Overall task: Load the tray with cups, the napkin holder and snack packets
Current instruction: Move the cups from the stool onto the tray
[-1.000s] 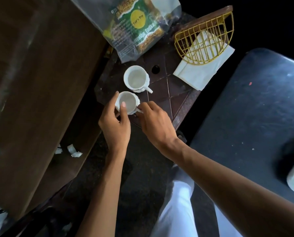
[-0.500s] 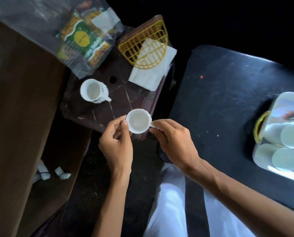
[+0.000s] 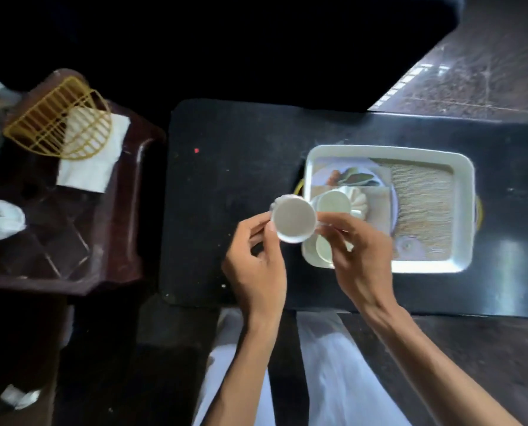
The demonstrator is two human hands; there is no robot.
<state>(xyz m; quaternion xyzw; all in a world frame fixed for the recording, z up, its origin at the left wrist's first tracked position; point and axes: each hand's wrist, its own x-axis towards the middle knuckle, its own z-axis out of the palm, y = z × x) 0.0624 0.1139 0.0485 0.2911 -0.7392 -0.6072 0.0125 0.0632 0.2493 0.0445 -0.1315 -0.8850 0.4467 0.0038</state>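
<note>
As left hand (image 3: 256, 265) cradles the cup (image 3: 293, 221), right hand (image 3: 358, 259) seemingly pinches it.

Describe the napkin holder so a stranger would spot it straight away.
Look at the brown side table left of the black table. At its far end lies the napkin holder, over white napkins. It is the only yellow wire basket there.

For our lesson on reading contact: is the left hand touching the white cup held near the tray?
Touching. The head view shows the left hand with fingertips on the rim of the white cup, no gap; the right hand pinches its handle.
</note>
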